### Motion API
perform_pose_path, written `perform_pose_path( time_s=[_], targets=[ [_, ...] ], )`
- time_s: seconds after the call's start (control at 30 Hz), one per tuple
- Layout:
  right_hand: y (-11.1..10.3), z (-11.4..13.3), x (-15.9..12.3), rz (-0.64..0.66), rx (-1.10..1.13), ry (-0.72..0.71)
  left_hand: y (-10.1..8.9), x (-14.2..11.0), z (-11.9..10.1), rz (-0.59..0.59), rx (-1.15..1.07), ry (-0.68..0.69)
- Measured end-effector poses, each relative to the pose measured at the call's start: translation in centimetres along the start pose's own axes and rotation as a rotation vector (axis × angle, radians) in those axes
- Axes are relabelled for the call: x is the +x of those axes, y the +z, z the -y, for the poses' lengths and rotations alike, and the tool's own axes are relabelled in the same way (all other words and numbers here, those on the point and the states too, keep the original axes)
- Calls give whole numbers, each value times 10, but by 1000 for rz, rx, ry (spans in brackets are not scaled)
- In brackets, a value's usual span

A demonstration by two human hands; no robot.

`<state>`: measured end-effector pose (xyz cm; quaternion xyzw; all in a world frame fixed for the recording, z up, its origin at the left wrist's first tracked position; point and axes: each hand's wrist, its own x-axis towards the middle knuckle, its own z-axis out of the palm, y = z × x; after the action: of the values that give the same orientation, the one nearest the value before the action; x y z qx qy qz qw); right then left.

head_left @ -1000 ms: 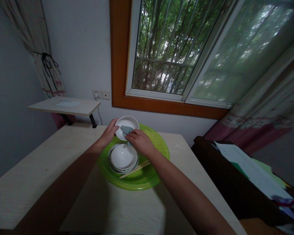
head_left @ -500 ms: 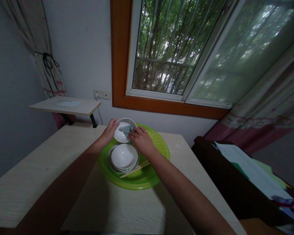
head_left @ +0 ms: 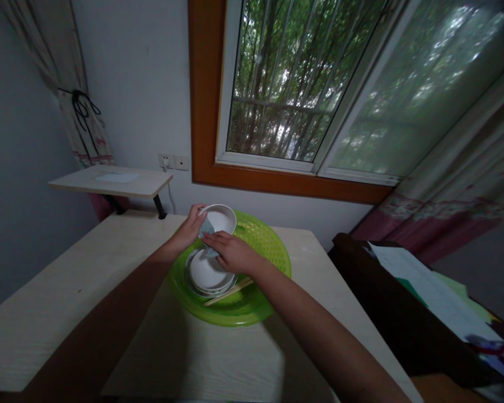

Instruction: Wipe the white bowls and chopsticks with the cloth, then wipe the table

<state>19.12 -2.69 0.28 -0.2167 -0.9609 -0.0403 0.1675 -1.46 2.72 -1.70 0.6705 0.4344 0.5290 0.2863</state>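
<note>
My left hand (head_left: 190, 225) grips the left rim of a white bowl (head_left: 223, 217), which it holds up over the back of a green plastic basket (head_left: 273, 242). With closed fingers my right hand (head_left: 231, 252) presses a grey-blue cloth (head_left: 206, 226) against the bowl's near left side. Part of the cloth is hidden under those fingers. Just below my right hand a stack of white bowls (head_left: 210, 274) sits in the basket. A pair of wooden chopsticks (head_left: 230, 291) lies in front of the stack, partly covered by my right wrist.
The basket stands on a pale wooden table (head_left: 231, 358). A small raised shelf (head_left: 79, 179) stands at the back left. Behind the table are a wall socket (head_left: 174, 162) and a window (head_left: 294, 101). Papers (head_left: 420, 280) lie on dark furniture to the right.
My right hand has moved with the cloth from the bowl's inside to its near left rim, down and to the left. The bowl has tilted slightly in my left hand.
</note>
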Motion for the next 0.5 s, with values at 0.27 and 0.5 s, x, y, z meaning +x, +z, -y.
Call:
perform_pose_path(
  time_s=[0.27, 0.5],
  targets=[
    [-13, -3, 0, -8, -155, 235, -2, 0, -15, -102, -98, -50],
    [-13, -22, -7, -332, -8, 551, -6, 6, -2, -194, -35, -117]
  ],
)
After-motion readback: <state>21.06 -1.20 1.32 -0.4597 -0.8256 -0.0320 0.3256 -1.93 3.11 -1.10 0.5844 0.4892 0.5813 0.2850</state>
